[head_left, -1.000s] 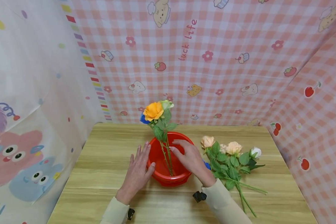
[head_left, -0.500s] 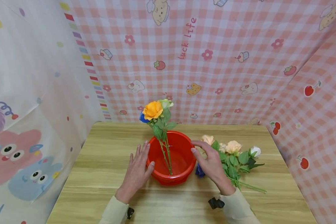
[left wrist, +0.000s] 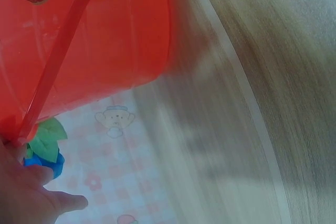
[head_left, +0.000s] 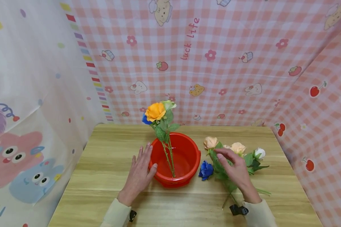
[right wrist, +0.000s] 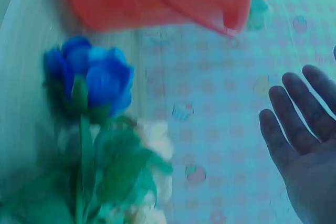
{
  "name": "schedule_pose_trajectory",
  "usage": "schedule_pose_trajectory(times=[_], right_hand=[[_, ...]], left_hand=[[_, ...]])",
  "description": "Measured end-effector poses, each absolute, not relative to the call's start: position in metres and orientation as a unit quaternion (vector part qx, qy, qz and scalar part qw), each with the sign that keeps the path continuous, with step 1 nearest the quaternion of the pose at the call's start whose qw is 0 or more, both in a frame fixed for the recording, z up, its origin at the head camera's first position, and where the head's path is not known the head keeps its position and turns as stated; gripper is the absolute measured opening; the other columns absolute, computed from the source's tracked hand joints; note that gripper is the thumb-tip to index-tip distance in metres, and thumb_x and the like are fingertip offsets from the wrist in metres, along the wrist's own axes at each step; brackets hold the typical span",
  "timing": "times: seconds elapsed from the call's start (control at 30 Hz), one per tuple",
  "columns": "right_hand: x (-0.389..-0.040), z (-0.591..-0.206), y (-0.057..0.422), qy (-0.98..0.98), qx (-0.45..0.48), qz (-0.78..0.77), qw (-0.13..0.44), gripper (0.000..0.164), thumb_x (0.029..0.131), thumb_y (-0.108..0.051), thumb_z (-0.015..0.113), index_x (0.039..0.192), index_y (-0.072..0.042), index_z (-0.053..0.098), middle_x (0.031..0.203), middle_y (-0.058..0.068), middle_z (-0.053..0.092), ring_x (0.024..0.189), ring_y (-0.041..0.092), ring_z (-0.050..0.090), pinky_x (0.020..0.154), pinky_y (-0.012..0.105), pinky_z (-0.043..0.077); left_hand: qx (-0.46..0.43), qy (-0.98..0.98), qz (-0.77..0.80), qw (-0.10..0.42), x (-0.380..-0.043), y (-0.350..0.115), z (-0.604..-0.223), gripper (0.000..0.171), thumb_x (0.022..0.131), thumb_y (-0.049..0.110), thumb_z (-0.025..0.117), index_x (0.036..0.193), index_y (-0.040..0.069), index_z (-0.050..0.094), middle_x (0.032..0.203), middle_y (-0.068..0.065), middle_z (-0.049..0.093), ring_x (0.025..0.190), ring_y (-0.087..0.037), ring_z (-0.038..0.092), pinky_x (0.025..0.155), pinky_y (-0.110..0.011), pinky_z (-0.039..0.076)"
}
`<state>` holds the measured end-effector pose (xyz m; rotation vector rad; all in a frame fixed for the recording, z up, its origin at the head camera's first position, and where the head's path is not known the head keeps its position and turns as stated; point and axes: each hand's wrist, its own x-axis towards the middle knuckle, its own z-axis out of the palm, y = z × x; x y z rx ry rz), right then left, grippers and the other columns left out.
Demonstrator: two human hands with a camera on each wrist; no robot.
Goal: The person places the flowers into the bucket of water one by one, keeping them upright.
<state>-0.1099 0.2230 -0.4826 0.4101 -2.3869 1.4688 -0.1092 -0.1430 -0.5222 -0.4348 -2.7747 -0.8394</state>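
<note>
My left hand point(head_left: 138, 176) rests on the left rim of a red plastic bucket point(head_left: 176, 182), its fingers straight. Inside the bucket lean artificial roses: an orange one point(head_left: 155, 112), a pale green one point(head_left: 169, 105) and a partly hidden blue one point(head_left: 146, 119). To the right, my right hand point(head_left: 235, 168) is over a pile of loose roses, fingers extended and holding nothing in the right wrist view. Beside that hand lie a blue rose point(head_left: 206, 170) and a peach rose point(head_left: 211, 142). The hand hides part of the leaves and stems.
Another peach rose point(head_left: 238, 148) and a white rose point(head_left: 260, 153) lie at the back of the pile. A wooden table point(head_left: 102, 164) carries everything. Pink checked cloth point(head_left: 230, 69) hangs behind and at the right; a white patterned cloth point(head_left: 54, 104) hangs at the left.
My right hand has moved from over the bucket, past its right rim, to the loose roses. The blue rose on the table is now uncovered. My left hand stays at the rim.
</note>
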Motion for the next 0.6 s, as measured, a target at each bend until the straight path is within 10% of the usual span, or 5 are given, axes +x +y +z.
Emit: schedule_pose_trajectory(times=[0.6], right_hand=[[-0.099, -0.502, 0.302, -0.794, 0.082, 0.595, 0.093, 0.029, 0.106, -0.004, 0.055, 0.129, 0.01, 0.064, 0.12, -0.015, 0.072, 0.108, 0.002, 0.067, 0.09, 0.015, 0.053]], left_hand=[[-0.142, -0.94, -0.295, 0.098, -0.11, -0.143, -0.523, 0.07, 0.103, 0.031, 0.054, 0.165, 0.008, 0.027, 0.172, -0.003, 0.019, 0.157, -0.038, 0.018, 0.117, -0.074, 0.017]])
